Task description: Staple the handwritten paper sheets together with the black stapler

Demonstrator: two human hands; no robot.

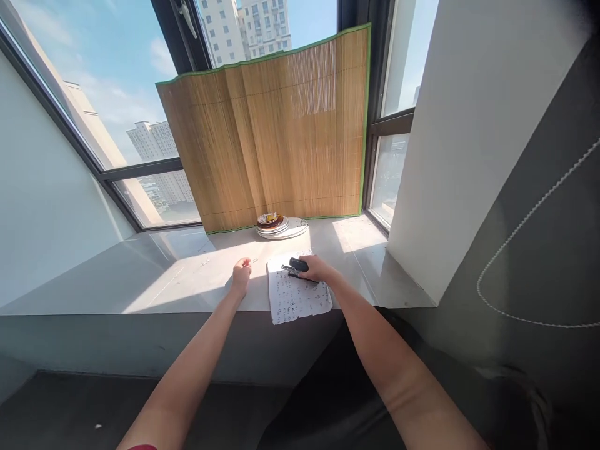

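My right hand (317,269) grips a black stapler (299,265) over the written sheets. The stapler's upper arm is lifted away from its base, and a metal part shows between them. Beneath it lies white paper (293,303) covered in handwriting, its lower edge reaching past the front of the sill. To the left, my left hand (241,274) is held just above the sill with its fingers pinched together. Something thin and pale shows by the fingertips, too small to name.
Stacked plates (273,226) stand at the back of the windowsill (187,284). Behind them, a bamboo blind (281,137) with green edging leans against the window. A white wall (450,125) bounds the right side, where a beaded cord (506,240) hangs.
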